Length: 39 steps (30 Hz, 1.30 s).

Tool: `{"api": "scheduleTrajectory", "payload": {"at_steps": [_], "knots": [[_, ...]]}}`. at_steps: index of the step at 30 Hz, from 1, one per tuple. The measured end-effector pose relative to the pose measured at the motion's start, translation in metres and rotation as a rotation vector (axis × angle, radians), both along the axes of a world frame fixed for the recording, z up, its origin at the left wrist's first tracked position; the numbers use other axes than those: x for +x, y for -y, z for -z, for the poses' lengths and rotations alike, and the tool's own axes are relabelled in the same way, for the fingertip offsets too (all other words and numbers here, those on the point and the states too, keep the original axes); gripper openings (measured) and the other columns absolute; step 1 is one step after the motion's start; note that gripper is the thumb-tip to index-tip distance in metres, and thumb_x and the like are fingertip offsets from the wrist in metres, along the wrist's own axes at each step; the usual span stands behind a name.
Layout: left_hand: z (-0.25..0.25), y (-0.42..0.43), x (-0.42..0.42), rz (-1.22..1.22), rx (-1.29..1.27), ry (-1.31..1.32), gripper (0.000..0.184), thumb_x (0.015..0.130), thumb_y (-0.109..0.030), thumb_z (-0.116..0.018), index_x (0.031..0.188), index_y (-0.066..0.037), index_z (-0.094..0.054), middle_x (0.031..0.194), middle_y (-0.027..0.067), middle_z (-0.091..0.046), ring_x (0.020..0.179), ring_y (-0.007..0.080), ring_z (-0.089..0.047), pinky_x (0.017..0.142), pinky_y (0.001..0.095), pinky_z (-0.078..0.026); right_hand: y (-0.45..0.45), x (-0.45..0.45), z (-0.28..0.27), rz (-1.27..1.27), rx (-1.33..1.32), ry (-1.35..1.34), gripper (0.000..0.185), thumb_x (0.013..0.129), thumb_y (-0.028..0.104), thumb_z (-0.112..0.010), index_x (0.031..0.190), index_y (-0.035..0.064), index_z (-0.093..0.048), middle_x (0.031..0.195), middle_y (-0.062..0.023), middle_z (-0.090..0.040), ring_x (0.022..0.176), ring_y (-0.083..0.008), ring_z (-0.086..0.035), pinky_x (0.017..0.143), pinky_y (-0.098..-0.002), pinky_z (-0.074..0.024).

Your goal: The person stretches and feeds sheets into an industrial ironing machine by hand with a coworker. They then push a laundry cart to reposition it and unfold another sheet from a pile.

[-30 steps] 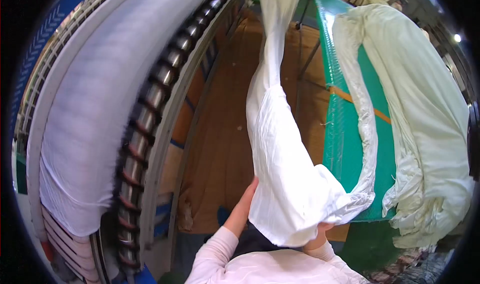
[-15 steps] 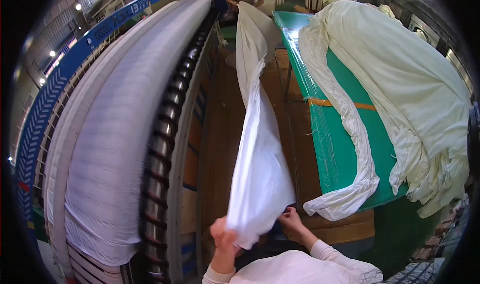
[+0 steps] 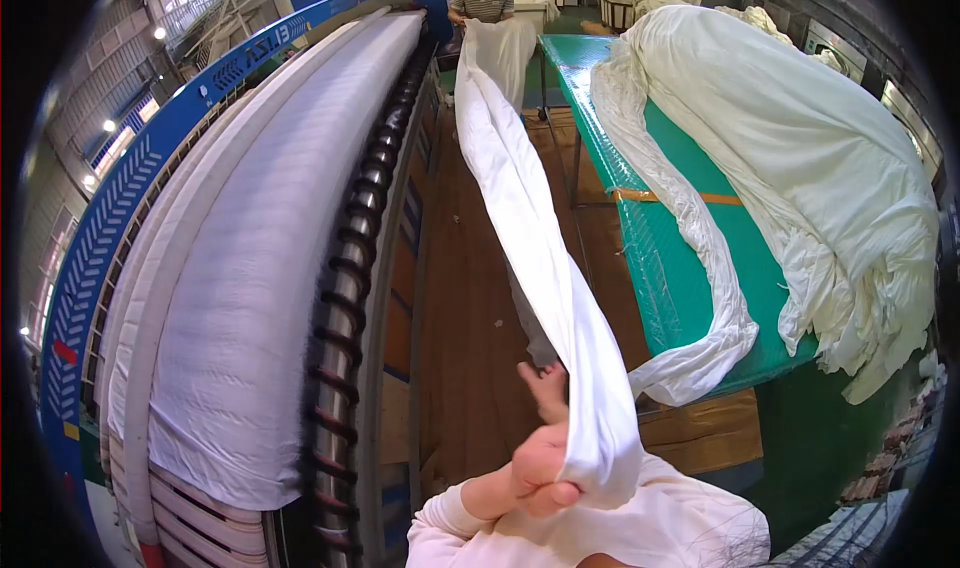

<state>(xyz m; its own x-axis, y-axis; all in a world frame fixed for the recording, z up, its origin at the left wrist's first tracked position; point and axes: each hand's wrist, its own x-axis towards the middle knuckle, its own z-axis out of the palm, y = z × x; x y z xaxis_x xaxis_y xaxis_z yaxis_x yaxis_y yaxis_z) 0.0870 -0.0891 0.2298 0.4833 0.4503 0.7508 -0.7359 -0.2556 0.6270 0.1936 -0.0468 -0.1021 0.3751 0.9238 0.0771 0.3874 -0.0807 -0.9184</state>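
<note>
A long white sheet (image 3: 535,223) stretches lengthwise down the aisle between me and a person at the far end. My left hand (image 3: 545,473) is closed around its near end, close to my chest, with the cloth draping over to the right of the fist. Just beyond that fist, my right hand (image 3: 545,393) shows partly beside the sheet's left edge, fingers spread and apparently holding nothing. The sheet hides the right wrist and forearm. At the far end, the person (image 3: 485,6) has hands at the sheet's other end.
On the left runs a long ironing machine (image 3: 240,58) with white cloth (image 3: 250,298) over its bed and a dark spiral-wrapped roller (image 3: 345,318). On the right, a green-topped table (image 3: 660,298) bears a large heap of white linens (image 3: 780,118) and a twisted strip (image 3: 700,238).
My left hand has moved right and in toward my chest with the sheet's end. My right hand has moved left, behind the sheet. The sheet is now narrower and pulled straighter.
</note>
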Motion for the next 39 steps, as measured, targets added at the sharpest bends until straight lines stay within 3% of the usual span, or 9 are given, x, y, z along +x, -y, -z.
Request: {"api": "scheduleTrajectory", "payload": {"at_steps": [6, 12, 14, 19, 23, 27, 31, 34, 39], "knots": [[0.011, 0.009, -0.011, -0.013, -0.032, 0.066, 0.031, 0.092, -0.022, -0.045, 0.071, -0.001, -0.053, 0.078, 0.0124, -0.057, 0.074, 0.0319, -0.055, 0.073, 0.0414, -0.044, 0.119, 0.029, 0.06, -0.019, -0.292, 0.013, 0.083, 0.073, 0.028, -0.071, 0.135, -0.0045, -0.026, 0.132, -0.019, -0.038, 0.122, -0.0273, -0.037, 0.101, -0.041, -0.0308], [0.013, 0.016, 0.002, 0.163, 0.217, 0.074, 0.028, 0.092, -0.026, -0.047, 0.083, -0.001, -0.055, 0.094, 0.0148, -0.055, 0.088, 0.0355, -0.054, 0.082, 0.0419, -0.042, 0.097, -0.005, 0.056, -0.08, -0.232, -0.023, 0.079, 0.076, 0.027, -0.068, 0.136, -0.0032, -0.026, 0.135, -0.0175, -0.035, 0.125, -0.0274, -0.033, 0.104, -0.0411, -0.028], [0.0, 0.023, 0.004, 0.132, 0.145, 0.13, 0.026, 0.093, -0.019, -0.042, 0.071, -0.005, -0.043, 0.074, 0.0099, -0.048, 0.073, 0.0336, -0.048, 0.073, 0.0419, -0.04, 0.088, -0.011, 0.056, -0.069, -0.208, -0.057, 0.077, 0.078, 0.026, -0.067, 0.136, -0.0027, -0.026, 0.137, -0.0171, -0.034, 0.126, -0.0275, -0.032, 0.104, -0.0411, -0.027], [0.011, 0.032, 0.01, 0.131, 0.15, 0.094, 0.035, 0.094, -0.019, -0.044, 0.066, -0.001, -0.033, 0.059, 0.0122, -0.031, 0.055, 0.0317, -0.034, 0.054, 0.0409, -0.027, 0.072, -0.01, 0.067, 0.048, -0.149, -0.196, 0.073, 0.081, 0.025, -0.065, 0.137, -0.0016, -0.026, 0.14, -0.0159, -0.032, 0.129, -0.0276, -0.029, 0.106, -0.0412, -0.0246], [0.013, 0.041, 0.017, 0.343, 0.147, -0.016, 0.043, 0.093, -0.028, -0.044, 0.061, -0.003, -0.032, 0.057, 0.0115, -0.029, 0.056, 0.0344, -0.033, 0.057, 0.0416, -0.027, 0.059, 0.01, 0.052, 0.305, -0.09, -0.507, 0.069, 0.083, 0.024, -0.063, 0.138, 0.0004, -0.028, 0.142, -0.0152, -0.03, 0.131, -0.027, -0.028, 0.107, -0.0398, -0.0243], [0.037, 0.021, 0.007, 0.134, 0.152, -0.011, 0.04, 0.092, -0.03, -0.048, 0.061, -0.006, -0.04, 0.061, 0.0106, -0.041, 0.057, 0.03, -0.04, 0.056, 0.0371, -0.033, 0.077, 0.069, -0.022, 0.494, 0.029, -0.687, 0.061, 0.082, 0.026, -0.063, 0.131, 0.0018, -0.034, 0.134, -0.0158, -0.035, 0.125, -0.0277, -0.032, 0.102, -0.0385, -0.0291], [0.092, -0.004, -0.041, -0.097, -0.832, -0.057, 0.034, 0.088, -0.036, -0.058, 0.067, -0.009, -0.053, 0.07, -0.0044, -0.051, 0.064, 0.0062, -0.045, 0.055, 0.0258, -0.037, 0.115, 0.166, -0.109, 0.569, 0.292, -0.47, 0.055, 0.08, 0.028, -0.064, 0.122, 0.0019, -0.041, 0.124, -0.0164, -0.041, 0.117, -0.0297, -0.039, 0.097, -0.0386, -0.034], [0.162, -0.025, -0.087, -0.772, -0.594, -0.346, 0.031, 0.088, -0.031, -0.048, 0.067, -0.008, -0.052, 0.064, -0.0045, -0.046, 0.061, 0.0078, -0.041, 0.055, 0.0283, -0.035, 0.148, 0.22, -0.157, 0.612, 0.385, -0.208, 0.05, 0.079, 0.03, -0.065, 0.116, 0.0021, -0.046, 0.116, -0.0169, -0.046, 0.11, -0.0311, -0.044, 0.092, -0.0387, -0.0377], [0.214, -0.022, -0.161, -1.149, -0.88, -0.396, 0.024, 0.087, -0.02, -0.05, 0.076, -0.003, -0.061, 0.07, -0.003, -0.052, 0.065, 0.0071, -0.045, 0.058, 0.0263, -0.035, 0.158, 0.21, -0.129, 0.471, 0.089, 0.461, 0.043, 0.077, 0.033, -0.066, 0.105, 0.0023, -0.054, 0.104, -0.0177, -0.054, 0.1, -0.0335, -0.052, 0.085, -0.0389, -0.0438]]}}
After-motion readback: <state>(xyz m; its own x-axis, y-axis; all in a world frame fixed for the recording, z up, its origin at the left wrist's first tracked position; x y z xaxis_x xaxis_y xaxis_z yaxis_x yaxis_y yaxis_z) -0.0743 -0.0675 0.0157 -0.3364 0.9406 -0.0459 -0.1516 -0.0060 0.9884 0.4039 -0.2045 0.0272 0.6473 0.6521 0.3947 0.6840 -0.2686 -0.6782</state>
